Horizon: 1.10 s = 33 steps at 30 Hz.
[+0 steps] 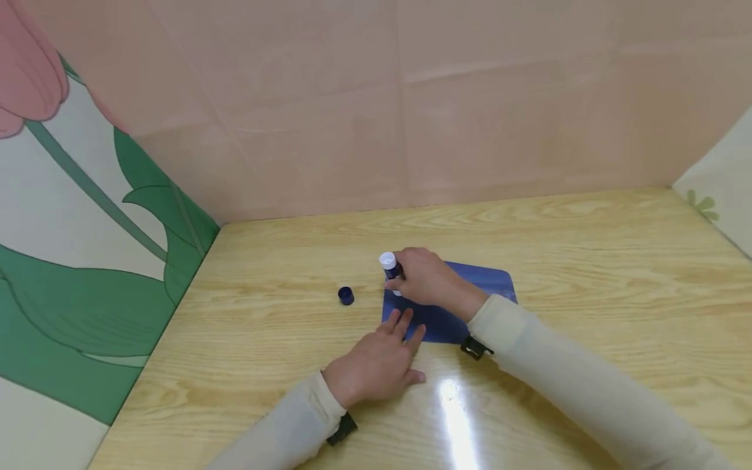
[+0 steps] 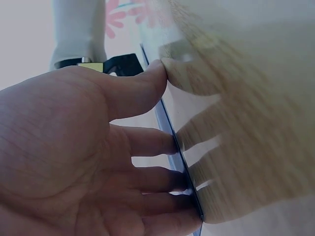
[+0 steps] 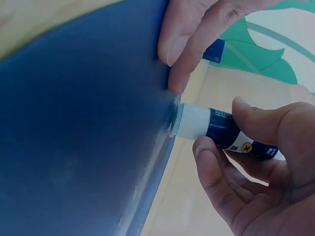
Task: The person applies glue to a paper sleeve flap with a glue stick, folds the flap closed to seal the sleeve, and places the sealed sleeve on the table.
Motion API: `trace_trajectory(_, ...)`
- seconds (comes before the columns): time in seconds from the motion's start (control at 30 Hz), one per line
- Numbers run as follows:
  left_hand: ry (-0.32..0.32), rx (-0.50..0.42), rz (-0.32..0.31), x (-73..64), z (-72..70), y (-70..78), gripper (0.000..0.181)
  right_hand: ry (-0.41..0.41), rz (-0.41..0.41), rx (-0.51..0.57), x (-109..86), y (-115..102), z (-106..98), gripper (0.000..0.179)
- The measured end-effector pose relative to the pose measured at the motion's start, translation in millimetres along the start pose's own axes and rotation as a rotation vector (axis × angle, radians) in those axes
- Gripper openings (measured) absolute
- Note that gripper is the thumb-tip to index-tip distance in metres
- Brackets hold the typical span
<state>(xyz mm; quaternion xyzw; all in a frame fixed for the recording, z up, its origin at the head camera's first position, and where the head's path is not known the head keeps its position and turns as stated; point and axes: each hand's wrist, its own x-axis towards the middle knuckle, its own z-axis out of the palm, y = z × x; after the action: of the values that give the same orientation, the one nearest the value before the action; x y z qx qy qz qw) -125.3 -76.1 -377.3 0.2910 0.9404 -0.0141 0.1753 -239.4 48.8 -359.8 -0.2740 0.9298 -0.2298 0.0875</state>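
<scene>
My right hand (image 1: pixel 427 277) pinches a glue stick (image 3: pixel 224 129) between thumb and fingers. Its white end touches a dark blue sheet (image 1: pixel 437 325) near the sheet's left edge, where a shiny streak runs along the surface in the right wrist view. The left hand (image 1: pixel 376 365) lies with spread fingers, its fingertips on the near left part of the sheet. In the left wrist view the left fingers (image 2: pixel 157 179) reach the sheet's thin edge, and the thumb touches the table. A dark blue cap (image 1: pixel 346 296) stands on the table left of the sheet.
The wood-patterned table (image 1: pixel 264 274) reflects a bright light near its front. Behind it rises a pinkish covering (image 1: pixel 329 117). A panel with green leaves (image 1: pixel 158 222) borders the left side, and a pale panel (image 1: pixel 728 176) the right. Dark wrist straps (image 1: pixel 343 429) show at the sleeves.
</scene>
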Motion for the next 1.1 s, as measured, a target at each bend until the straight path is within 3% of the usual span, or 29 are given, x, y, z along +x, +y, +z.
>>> trace_trajectory(0.57, -0.019, -0.040, -0.017, -0.7, -1.3, -0.7, 0.071, 0.018, -0.032, -0.082, -12.4, 6, -4, 0.021)
trace_trajectory(0.73, -0.028, -0.030, -0.027, -3.8, -2.0, -0.3, 0.072, 0.034, -0.043, -0.101, -21.8, 16, -10, 0.020)
trace_trajectory(1.1, -0.035, -0.020, -0.046, -11.2, -2.3, -6.5, 0.071, 0.029, 0.014, -0.101, -44.0, 44, -30, 0.022)
